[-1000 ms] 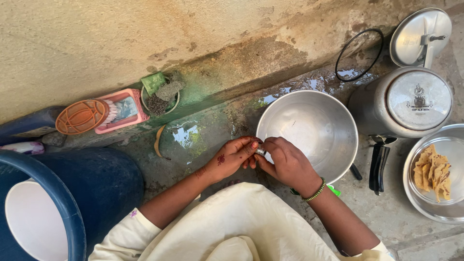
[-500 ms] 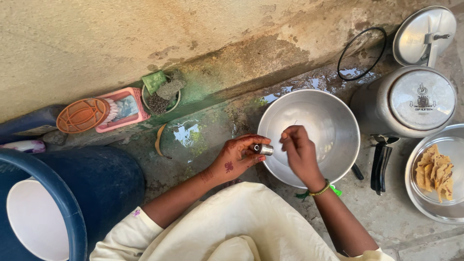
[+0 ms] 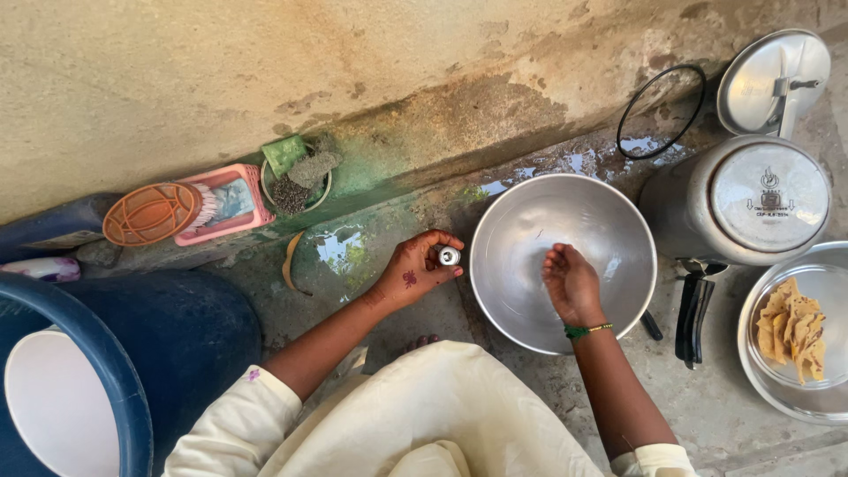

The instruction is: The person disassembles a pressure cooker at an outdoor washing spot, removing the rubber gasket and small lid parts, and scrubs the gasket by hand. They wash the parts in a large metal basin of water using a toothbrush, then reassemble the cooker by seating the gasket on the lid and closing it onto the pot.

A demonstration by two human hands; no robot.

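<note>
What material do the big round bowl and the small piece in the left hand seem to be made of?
Bowl: probably steel or aluminium, with a dull grey sheen and soft reflections. Small piece, held in the left hand: apparently shiny, silvery metal; too small to be sure.

Cream long sleeves, pushed up toward the elbows; same cream cloth over the lap. Left sleeve carried a small purple motif near its cuff. Left hand bore a dark red flower-shaped mark on its back, reddish stain on fingertips. Right hand wore green bead bracelet with thin gold bangle.
</note>
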